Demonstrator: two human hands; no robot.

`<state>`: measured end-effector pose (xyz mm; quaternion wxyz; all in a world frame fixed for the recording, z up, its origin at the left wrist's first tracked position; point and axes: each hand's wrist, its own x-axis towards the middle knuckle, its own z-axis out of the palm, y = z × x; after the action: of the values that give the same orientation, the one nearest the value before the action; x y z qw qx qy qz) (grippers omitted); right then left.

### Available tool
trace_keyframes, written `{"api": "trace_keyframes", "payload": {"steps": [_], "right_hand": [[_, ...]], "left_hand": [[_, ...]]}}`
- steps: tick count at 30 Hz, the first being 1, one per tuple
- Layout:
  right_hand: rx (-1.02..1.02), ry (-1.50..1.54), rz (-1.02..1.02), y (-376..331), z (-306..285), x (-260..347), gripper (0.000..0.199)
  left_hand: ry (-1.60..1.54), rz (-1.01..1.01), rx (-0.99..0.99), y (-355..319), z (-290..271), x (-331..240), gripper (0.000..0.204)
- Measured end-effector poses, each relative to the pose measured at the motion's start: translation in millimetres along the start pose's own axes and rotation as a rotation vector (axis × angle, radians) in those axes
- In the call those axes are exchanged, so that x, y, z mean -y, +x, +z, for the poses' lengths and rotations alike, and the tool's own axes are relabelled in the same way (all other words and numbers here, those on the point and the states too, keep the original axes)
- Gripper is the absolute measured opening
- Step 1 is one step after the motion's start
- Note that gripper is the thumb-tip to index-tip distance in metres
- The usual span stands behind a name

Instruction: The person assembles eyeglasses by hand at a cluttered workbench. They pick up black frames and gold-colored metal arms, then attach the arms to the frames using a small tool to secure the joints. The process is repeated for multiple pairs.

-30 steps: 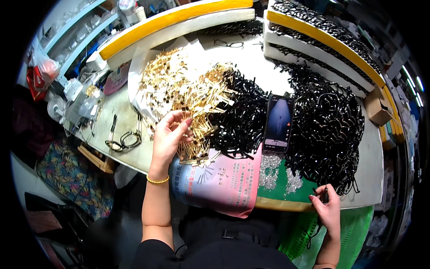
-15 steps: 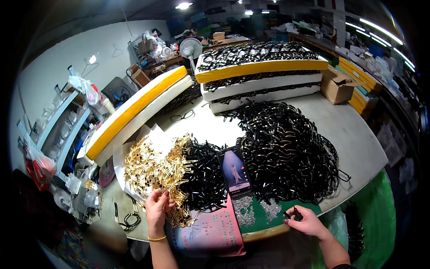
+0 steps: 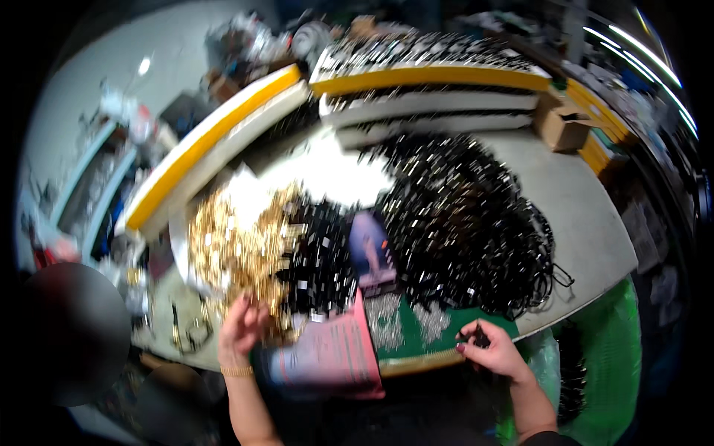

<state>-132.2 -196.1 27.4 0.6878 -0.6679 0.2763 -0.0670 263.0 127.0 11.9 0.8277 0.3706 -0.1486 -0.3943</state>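
Note:
My left hand (image 3: pixel 244 327), wearing a gold bracelet, is over the near edge of a heap of thin gold-coloured pieces (image 3: pixel 234 241) that look like eyeglass temples. Motion smears its fingers, so what they hold, if anything, does not show. My right hand (image 3: pixel 492 348) is closed on a small black object (image 3: pixel 480 339) at the front edge of a green mat (image 3: pixel 416 343). Small silvery bits (image 3: pixel 431 323) lie on that mat in two patches. Between the heaps, a phone (image 3: pixel 373 253) with a lit screen rests beside short black pieces (image 3: pixel 323 256).
Black eyeglass frames (image 3: pixel 465 223) form a large pile on the right of the table (image 3: pixel 595 230). Behind stand stacked white trays with a yellow edge (image 3: pixel 431 80); another leans left (image 3: pixel 216 149). A pink printed sheet (image 3: pixel 335 357) lies in front, a green-lined bin (image 3: pixel 613 364) at right.
The view has shifted and blurred, so the table sits higher in it. Both hands stay near the same places, the left at the gold heap, the right still closed on the small black object.

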Motion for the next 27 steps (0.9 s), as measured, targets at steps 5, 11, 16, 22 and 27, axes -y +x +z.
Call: {"api": "trace_keyframes", "payload": {"steps": [5,11,16,22,27], "right_hand": [[-0.095,0.031,-0.062,-0.8,3.0,-11.0,0.019],[-0.091,0.048,-0.009,5.3,1.2,-13.5,0.021],[-0.082,0.061,-0.029,4.0,10.3,1.0,0.022],[0.073,-0.321,-0.168,6.9,51.6,37.3,0.04],[0.247,-0.307,-0.049,12.9,71.0,44.0,0.029]], "left_hand": [[-0.058,-0.041,-0.228,-9.6,-14.0,8.3,0.029],[-0.185,-0.078,-0.285,-18.3,0.4,6.2,0.017],[0.235,0.197,-0.303,-31.3,32.7,10.2,0.018],[0.131,-0.152,-0.072,-55.6,104.0,71.6,0.026],[0.113,-0.512,0.057,-66.1,139.7,116.2,0.026]]}}
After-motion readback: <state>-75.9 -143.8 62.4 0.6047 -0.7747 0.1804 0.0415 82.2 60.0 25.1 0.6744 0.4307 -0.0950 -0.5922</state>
